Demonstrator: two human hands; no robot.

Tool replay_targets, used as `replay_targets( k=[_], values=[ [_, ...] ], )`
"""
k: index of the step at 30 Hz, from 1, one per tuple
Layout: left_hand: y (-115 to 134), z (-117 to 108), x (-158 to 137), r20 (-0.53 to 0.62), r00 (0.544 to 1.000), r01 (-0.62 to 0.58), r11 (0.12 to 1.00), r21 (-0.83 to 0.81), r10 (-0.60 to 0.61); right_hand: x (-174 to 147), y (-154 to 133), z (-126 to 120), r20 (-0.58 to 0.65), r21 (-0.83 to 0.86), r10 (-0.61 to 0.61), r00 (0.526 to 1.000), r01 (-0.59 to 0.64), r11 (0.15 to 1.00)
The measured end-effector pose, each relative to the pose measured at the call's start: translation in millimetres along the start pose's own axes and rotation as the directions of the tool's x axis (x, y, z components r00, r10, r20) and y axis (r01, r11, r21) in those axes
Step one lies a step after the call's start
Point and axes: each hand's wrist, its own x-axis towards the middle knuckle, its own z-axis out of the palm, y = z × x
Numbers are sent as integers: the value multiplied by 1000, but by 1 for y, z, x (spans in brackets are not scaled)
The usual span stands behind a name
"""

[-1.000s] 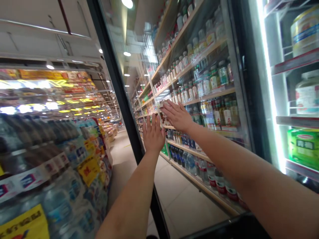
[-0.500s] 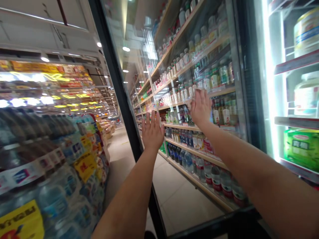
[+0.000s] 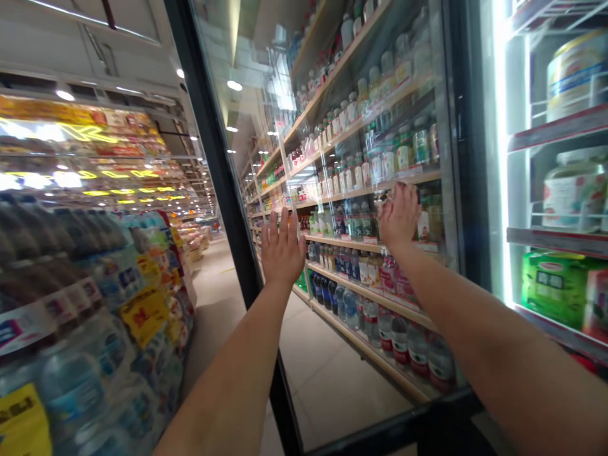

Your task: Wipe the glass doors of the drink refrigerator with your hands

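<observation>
Evidently, one left hand (image 3: pixel 282 253), grip loose, and one right hand (image 3: pixel 399 218), grip unclear, face one glass door (image 3: pixel 342 253).

R hand (image 3: pixel 399 215) moved across the glass door (image 3: pixel 327 209), from next to the L hand (image 3: pixel 284 250) to nearer the door's R edge. It leaned L before, then pointed up. Gap btw hands got big.

Supermarket: packs of bottled drinks (image 3: pixel 71 386) rise at left, yellow signs (image 3: pixel 144 315) among them; shelved bottles (image 3: pixel 418 354) show in a glass door (image 3: pixel 204 120); jars (image 3: pixel 567 193) line lit shelf edges (image 3: pixel 555 240).
</observation>
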Motion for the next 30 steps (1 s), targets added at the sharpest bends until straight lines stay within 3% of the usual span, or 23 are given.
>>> replay_targets(
  k=[2,5,7,9,11,13,15,17,19,20,22,24,26,28,30],
  values=[
    [0,0,-1,-7,1000,-3,1000,7,3,3,-1,6,-81,29,150,985,-148,989],
    [0,1,-2,-23,1000,-13,1000,12,13,8,-11,10,-98,41,164,982,-161,986],
    [-1,1,-1,-25,1000,-15,1000,-5,15,6,-18,7,-54,13,64,996,-63,998],
    [-1,0,2,-15,1000,-3,1000,-31,2,-5,-20,0,37,-11,-119,992,119,993],
    [0,-3,4,4,1000,15,998,-61,-14,-25,-12,-8,151,2,-322,935,325,946],
    [5,-6,1,11,999,50,995,-87,-49,-51,5,-16,244,28,-432,868,439,898],
    [13,-7,-13,15,997,72,993,-99,-71,-75,25,-22,263,15,-385,885,395,919],
    [23,-6,-41,45,998,40,995,-93,-36,-95,40,-25,205,-32,-213,955,224,974],
    [33,-3,-77,99,993,-60,995,-79,67,-111,45,-24,123,-56,-53,991,60,997],
    [37,0,-95,123,986,-109,992,-68,117,-119,42,-24,101,-57,-12,995,17,998],
    [41,8,-124,152,980,-122,992,-35,125,-139,30,-23,132,-40,-41,990,46,998],
    [42,14,-139,162,981,-106,994,-14,107,-164,17,-24,262,25,-220,940,221,975],
    [41,19,-143,161,983,-93,996,-13,94,-192,11,-25,366,108,-402,839,390,914],
    [40,22,-141,163,982,-88,996,-26,91,-217,16,-29,426,137,-472,772,461,877],
    [40,25,-141,173,982,-73,997,-37,78,-232,29,-32,454,128,-459,763,454,882]
  ],
)
